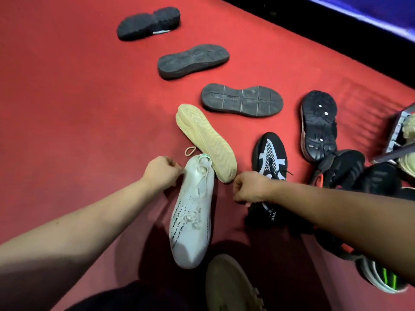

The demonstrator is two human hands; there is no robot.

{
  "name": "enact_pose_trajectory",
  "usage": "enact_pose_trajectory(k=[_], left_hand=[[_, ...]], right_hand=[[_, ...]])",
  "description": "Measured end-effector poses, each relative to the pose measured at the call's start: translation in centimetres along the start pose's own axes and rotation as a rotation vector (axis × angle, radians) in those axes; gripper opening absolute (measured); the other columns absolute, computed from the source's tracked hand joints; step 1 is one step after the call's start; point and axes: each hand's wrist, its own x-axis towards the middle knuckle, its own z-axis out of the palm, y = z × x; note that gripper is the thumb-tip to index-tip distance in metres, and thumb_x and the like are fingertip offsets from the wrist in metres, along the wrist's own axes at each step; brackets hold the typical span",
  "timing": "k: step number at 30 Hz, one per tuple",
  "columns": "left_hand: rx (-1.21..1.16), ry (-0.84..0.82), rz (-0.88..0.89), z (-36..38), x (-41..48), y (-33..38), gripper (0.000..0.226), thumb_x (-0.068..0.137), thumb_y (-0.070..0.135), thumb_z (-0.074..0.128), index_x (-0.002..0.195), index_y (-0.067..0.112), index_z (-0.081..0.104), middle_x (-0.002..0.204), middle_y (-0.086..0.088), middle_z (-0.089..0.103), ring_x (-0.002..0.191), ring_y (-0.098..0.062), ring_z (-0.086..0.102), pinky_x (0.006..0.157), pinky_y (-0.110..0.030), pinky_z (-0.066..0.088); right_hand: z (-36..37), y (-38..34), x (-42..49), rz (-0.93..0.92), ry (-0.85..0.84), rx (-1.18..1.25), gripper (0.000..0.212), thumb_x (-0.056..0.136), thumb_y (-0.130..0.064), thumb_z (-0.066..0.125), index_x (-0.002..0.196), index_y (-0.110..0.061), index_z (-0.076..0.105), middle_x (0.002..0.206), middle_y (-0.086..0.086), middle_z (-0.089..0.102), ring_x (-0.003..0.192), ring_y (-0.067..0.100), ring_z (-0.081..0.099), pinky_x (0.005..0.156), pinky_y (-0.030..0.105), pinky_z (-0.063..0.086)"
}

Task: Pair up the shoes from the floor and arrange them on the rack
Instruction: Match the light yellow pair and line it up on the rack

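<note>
My left hand point(162, 172) grips the heel of a white knit sneaker point(193, 218), which hangs toe-down above the red carpet. Just beyond it lies its cream-soled mate point(206, 141), sole up. My right hand point(249, 187) has its fingers curled on the heel of a black sneaker with a white pattern point(269, 158); the grip itself is partly hidden. Three dark shoes lie sole up in a row further away: point(148, 23), point(193, 60), point(241, 100). Part of the rack point(397, 133) shows at the right edge.
A black shoe point(318, 124) lies sole up at right. More black shoes point(350, 171) are piled beside it, and a grey one with green stripes point(381, 277) lies lower right. A tan shoe point(231, 286) sits at the bottom. A dark ledge point(314, 16) borders the carpet.
</note>
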Motion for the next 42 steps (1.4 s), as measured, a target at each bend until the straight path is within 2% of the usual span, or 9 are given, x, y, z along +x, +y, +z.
enact_pose_trajectory(k=[5,10,14,19,25,30,33,39,42], left_hand=[[0.040,0.016,0.041,1.6,-1.0,-0.4,0.007,0.076,0.010,0.060,0.071,0.009,0.064,0.073,-0.020,0.071,0.066,-0.035,0.068,0.068,-0.046,0.059],[0.067,0.059,0.093,2.4,-2.7,-1.0,0.010,0.078,0.015,0.061,0.079,0.006,0.065,0.075,-0.016,0.069,0.071,-0.032,0.065,0.070,-0.040,0.056],[0.095,-0.077,0.119,3.6,-4.6,-1.0,0.013,0.082,0.015,0.062,0.069,0.013,0.060,0.051,-0.003,0.065,0.046,-0.024,0.059,0.051,-0.026,0.050],[0.062,-0.163,0.135,4.6,-5.1,-1.0,0.013,0.085,0.015,0.060,0.073,0.013,0.056,0.060,-0.013,0.067,0.050,-0.027,0.060,0.050,-0.027,0.049],[0.048,-0.170,0.141,5.1,-5.0,-0.2,0.012,0.084,0.014,0.061,0.073,0.010,0.058,0.054,-0.012,0.064,0.047,-0.026,0.058,0.042,-0.023,0.044],[-0.004,-0.121,0.136,4.0,-3.6,0.3,0.015,0.082,0.008,0.061,0.067,0.010,0.061,0.053,-0.007,0.062,0.032,-0.012,0.053,0.041,-0.019,0.044],[-0.013,-0.043,0.145,3.0,-2.1,0.5,0.014,0.084,0.017,0.064,0.072,0.009,0.063,0.061,-0.004,0.062,0.032,-0.006,0.051,0.046,-0.023,0.044],[0.009,0.047,0.216,1.2,0.8,2.6,0.015,0.080,0.019,0.063,0.069,0.009,0.063,0.062,-0.009,0.063,0.053,-0.025,0.056,0.059,-0.036,0.053],[0.131,0.106,0.297,0.7,2.1,4.4,0.015,0.081,0.021,0.063,0.077,0.007,0.064,0.067,-0.006,0.066,0.057,-0.021,0.057,0.063,-0.031,0.047]], right_hand=[[1.6,1.3,-1.7,-0.068,0.048,-0.068,0.006,0.077,-0.014,0.063,0.079,-0.014,0.068,0.084,0.011,0.075,0.058,0.017,0.059,0.072,0.027,0.054],[3.3,2.1,-3.1,-0.118,0.091,-0.113,0.004,0.074,-0.018,0.067,0.074,-0.019,0.063,0.081,0.005,0.071,0.071,0.015,0.059,0.071,0.024,0.049],[5.9,1.9,-3.9,-0.091,-0.103,-0.007,0.006,0.074,-0.013,0.068,0.070,-0.013,0.065,0.071,0.008,0.066,0.063,0.019,0.059,0.066,0.028,0.052],[10.9,2.6,-5.0,0.010,-0.382,-0.072,0.032,0.084,-0.028,0.067,0.069,-0.002,0.057,0.059,0.010,0.053,0.052,0.024,0.050,0.060,0.032,0.049],[12.0,3.5,-6.8,0.014,-0.229,-0.030,0.026,0.078,-0.024,0.071,0.067,-0.021,0.048,0.083,0.004,0.060,0.072,0.019,0.056,0.067,0.025,0.048],[9.1,2.6,-5.2,0.029,-0.162,-0.180,0.029,0.078,-0.022,0.069,0.061,-0.016,0.047,0.069,0.004,0.055,0.065,0.023,0.053,0.056,0.021,0.041],[5.8,1.7,-4.4,-0.038,-0.022,-0.165,0.023,0.071,-0.023,0.076,0.073,-0.004,0.062,0.074,0.010,0.060,0.065,0.021,0.054,0.055,0.024,0.043],[-1.5,1.8,-2.9,-0.028,0.051,0.004,0.019,0.078,-0.012,0.069,0.067,-0.011,0.054,0.062,0.007,0.059,0.058,0.021,0.059,0.048,0.025,0.047],[-4.5,3.2,-1.8,0.004,0.141,0.159,0.018,0.080,-0.008,0.068,0.069,-0.010,0.054,0.059,0.011,0.058,0.050,0.023,0.056,0.044,0.027,0.047]])
